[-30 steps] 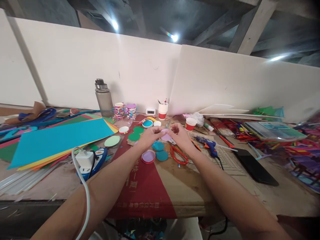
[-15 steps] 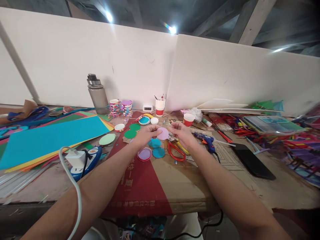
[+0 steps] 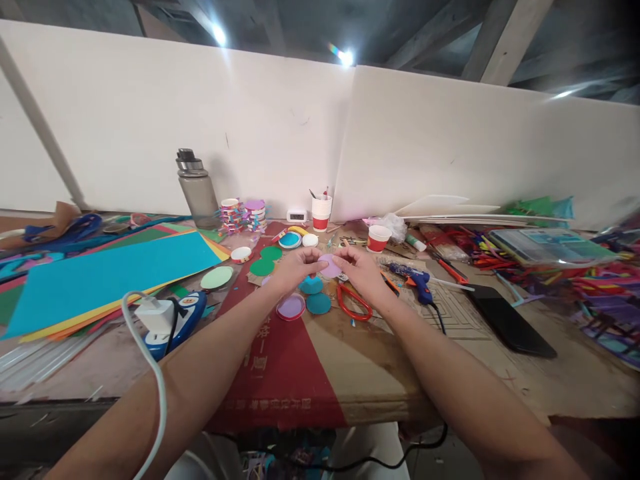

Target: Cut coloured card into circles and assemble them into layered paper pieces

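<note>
We now grip the lilac paper disc (image 3: 330, 265) with both left hand (image 3: 295, 268) and right hand (image 3: 361, 268); half a second ago, only the left held it, above the red scissors (image 3: 354, 301).

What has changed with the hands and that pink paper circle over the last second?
Half a second ago the right hand had drawn slightly away from the pink paper circle, leaving it mostly with the left hand. Now the right hand has closed back in, and the fingers of both hands pinch the circle again. The teal circles, red scissors and blue glue gun stayed where they were.
</note>
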`<state>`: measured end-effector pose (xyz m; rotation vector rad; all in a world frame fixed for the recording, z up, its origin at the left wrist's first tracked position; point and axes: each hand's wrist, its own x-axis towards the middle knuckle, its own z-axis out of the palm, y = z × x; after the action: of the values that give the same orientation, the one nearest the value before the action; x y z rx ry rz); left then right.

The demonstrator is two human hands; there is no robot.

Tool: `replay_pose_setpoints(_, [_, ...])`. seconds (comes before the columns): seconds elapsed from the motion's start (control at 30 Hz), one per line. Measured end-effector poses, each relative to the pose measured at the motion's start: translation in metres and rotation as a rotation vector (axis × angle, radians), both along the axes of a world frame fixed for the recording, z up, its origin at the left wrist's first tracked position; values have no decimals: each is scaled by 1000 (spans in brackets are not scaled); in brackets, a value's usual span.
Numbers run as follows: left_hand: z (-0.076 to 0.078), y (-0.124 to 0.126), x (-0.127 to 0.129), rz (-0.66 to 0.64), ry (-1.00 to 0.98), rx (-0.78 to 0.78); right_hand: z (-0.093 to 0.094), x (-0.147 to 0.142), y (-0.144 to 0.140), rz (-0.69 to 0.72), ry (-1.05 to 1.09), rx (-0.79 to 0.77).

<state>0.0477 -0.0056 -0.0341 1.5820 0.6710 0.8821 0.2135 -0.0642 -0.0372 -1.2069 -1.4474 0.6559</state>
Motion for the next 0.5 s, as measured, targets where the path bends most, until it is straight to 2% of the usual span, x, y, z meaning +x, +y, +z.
replay_pose_setpoints(0.17, [3,-6,0,20,21,52,-1,0,-2,-41,-66,0])
replay_pose_setpoints(0.4, [8,-7,0,51,49,87,-1,-3,-2,26,39,-71])
replay_pose_setpoints(0.5, [9,-9,0,39,59,102,0,-1,-1,15,18,-73])
